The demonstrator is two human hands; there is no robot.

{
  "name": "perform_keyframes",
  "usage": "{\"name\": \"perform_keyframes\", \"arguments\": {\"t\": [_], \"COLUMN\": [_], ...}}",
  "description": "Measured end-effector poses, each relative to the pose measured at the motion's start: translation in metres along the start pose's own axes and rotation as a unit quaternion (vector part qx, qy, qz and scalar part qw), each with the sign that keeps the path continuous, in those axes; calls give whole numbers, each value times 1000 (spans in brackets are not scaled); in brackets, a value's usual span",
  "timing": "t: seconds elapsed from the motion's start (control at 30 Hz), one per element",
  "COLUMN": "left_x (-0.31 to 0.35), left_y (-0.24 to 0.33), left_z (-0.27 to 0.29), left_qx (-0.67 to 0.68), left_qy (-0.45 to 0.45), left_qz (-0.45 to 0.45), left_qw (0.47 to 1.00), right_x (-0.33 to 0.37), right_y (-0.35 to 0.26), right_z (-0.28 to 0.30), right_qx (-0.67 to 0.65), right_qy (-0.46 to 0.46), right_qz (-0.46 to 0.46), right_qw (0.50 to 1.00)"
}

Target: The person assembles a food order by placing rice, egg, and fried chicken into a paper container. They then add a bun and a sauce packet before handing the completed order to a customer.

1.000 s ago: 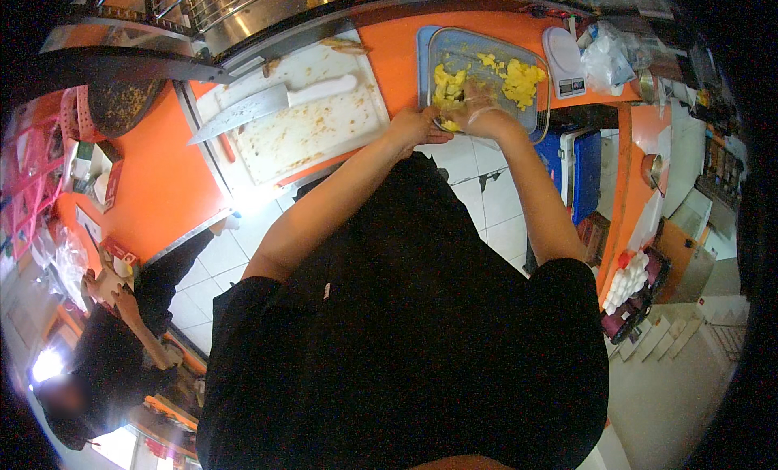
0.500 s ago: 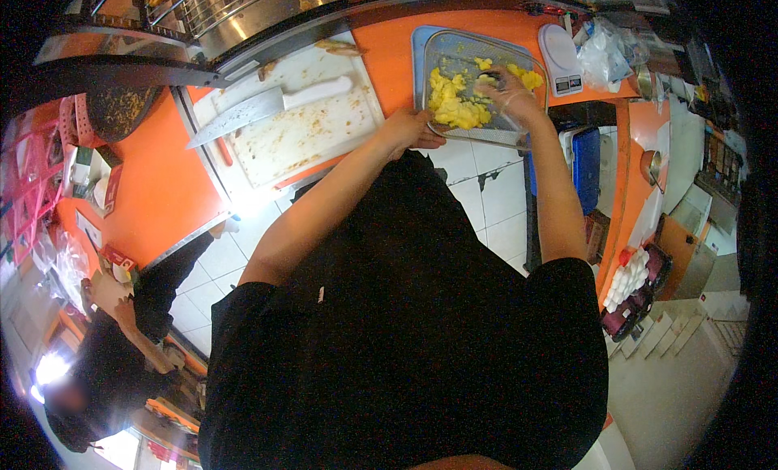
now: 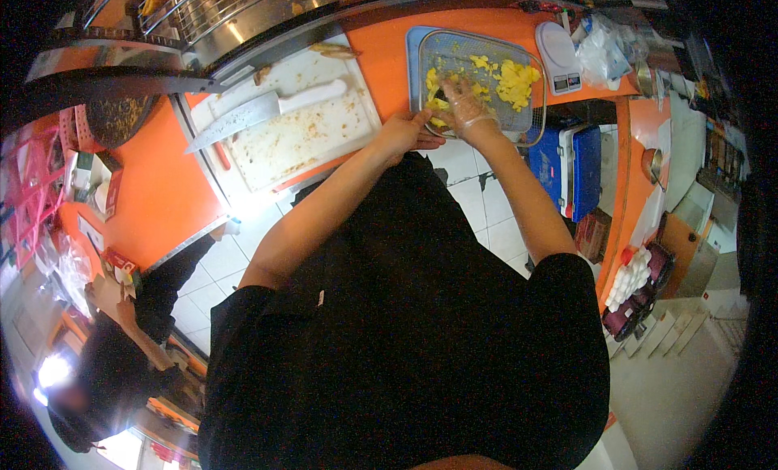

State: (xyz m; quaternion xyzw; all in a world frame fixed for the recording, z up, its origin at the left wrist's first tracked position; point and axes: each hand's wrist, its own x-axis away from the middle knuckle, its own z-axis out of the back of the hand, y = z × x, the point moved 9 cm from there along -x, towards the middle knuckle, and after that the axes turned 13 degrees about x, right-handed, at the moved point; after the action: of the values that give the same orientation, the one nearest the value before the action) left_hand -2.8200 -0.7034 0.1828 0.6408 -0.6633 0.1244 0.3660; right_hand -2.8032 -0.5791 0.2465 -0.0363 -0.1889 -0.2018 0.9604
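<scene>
A rectangular wire-mesh basket rests in a blue tray at the far middle of the orange counter. Soft-looking yellow food pieces lie in it, mostly heaped on its right side. My left hand grips the near left corner of the basket's rim. Inside the basket, my right hand, in a clear plastic glove, has its fingers curled down into yellow pieces at the left. A small dark patch shows by those fingertips; what it is I cannot make out.
Left of the basket, a large knife lies on a stained white cutting board. A white kitchen scale and a plastic bag stand to the right. Below is a blue cooler. Another person handles cardboard at lower left.
My right hand has moved left across the basket toward my left hand. The yellow heap now shows at the right, where it was at the left-middle. My left hand stays at the corner.
</scene>
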Motion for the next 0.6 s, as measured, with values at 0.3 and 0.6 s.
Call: {"name": "perform_keyframes", "arguments": {"t": [0.3,0.6], "left_x": [-9,2], "left_y": [-4,8], "left_z": [6,4], "left_qx": [-38,-39], "left_qy": [1,9], "left_qz": [34,9], "left_qw": [999,999], "right_x": [-15,-12], "right_y": [45,82], "right_z": [-12,7], "right_qx": [-270,-539], "right_qy": [-88,-55], "right_qz": [-64,-201], "right_qw": [957,816]}}
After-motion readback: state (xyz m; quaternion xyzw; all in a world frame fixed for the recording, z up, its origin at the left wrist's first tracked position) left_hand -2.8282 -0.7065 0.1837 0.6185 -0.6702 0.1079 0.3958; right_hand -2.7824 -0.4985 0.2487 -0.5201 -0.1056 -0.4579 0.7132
